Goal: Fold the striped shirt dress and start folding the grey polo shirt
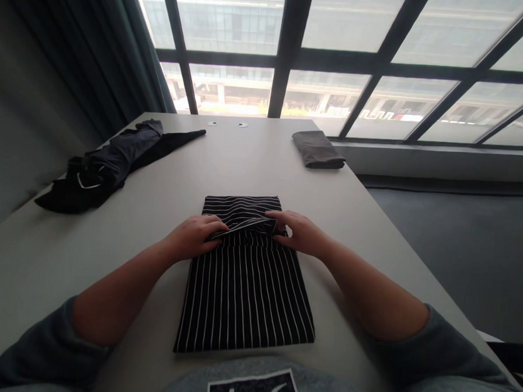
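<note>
A black garment with white stripes [245,294] lies folded in a rectangle on the white table, near its front edge. Its stripes run lengthwise on the near part and crosswise on the far part. My left hand [198,236] grips the left end of a raised fold of the cloth, fingers closed around it. At the right end of the same fold, my right hand [298,233] pinches the fabric between thumb and fingers. The raised edge arches a little between the two hands.
On the white table [245,166], a rumpled pile of dark clothes [109,164] lies along the left edge. A folded grey cloth [319,149] sits at the back right. Behind are large windows and a dark curtain [94,41] at left.
</note>
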The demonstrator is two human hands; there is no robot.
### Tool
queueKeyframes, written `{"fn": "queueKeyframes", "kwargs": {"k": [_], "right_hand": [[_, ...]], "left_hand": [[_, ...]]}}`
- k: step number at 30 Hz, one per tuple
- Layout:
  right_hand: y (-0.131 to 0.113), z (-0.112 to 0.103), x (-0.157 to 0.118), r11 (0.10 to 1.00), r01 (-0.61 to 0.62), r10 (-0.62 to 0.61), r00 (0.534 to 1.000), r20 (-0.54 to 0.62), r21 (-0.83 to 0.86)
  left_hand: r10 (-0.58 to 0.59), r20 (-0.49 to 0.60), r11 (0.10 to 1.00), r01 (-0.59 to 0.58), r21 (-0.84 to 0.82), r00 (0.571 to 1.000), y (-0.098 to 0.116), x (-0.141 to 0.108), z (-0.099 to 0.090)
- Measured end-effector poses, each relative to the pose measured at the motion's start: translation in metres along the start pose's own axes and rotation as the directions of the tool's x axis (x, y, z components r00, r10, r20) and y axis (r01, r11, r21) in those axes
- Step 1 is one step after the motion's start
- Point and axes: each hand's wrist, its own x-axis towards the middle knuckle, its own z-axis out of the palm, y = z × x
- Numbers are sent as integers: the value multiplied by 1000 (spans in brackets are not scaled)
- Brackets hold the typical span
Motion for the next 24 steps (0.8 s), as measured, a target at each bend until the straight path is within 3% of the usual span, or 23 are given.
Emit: {"fn": "queueKeyframes", "kwargs": {"k": [5, 11, 13, 15, 18, 24], "right_hand": [[-2, -5, 3, 977, 125, -108, 989, 105, -171], [-17, -14, 3, 976, 96, -30, 947, 321, -194], [-20, -17, 8, 980, 12, 42, 963, 267, -199], [-22, -17, 20, 969, -124, 146, 985, 90, -216], [-24, -5, 46, 916, -327, 306, 944, -122, -232], [-17, 46, 69, 839, -423, 470, 880, 65, -341]], "left_hand": [[135, -46, 988, -138, -64, 990, 4, 0, -4], [111, 117, 981, -90, -172, 987, 5, 0, -5], [32, 54, 984, -22, -175, 998, 1, 6, -6], [-95, -73, 987, 85, -135, 993, -4, 19, -7], [-242, -188, 970, 237, -50, 952, -9, 43, 0], [-392, -83, 899, 401, 178, 916, -2, 66, 46]]}}
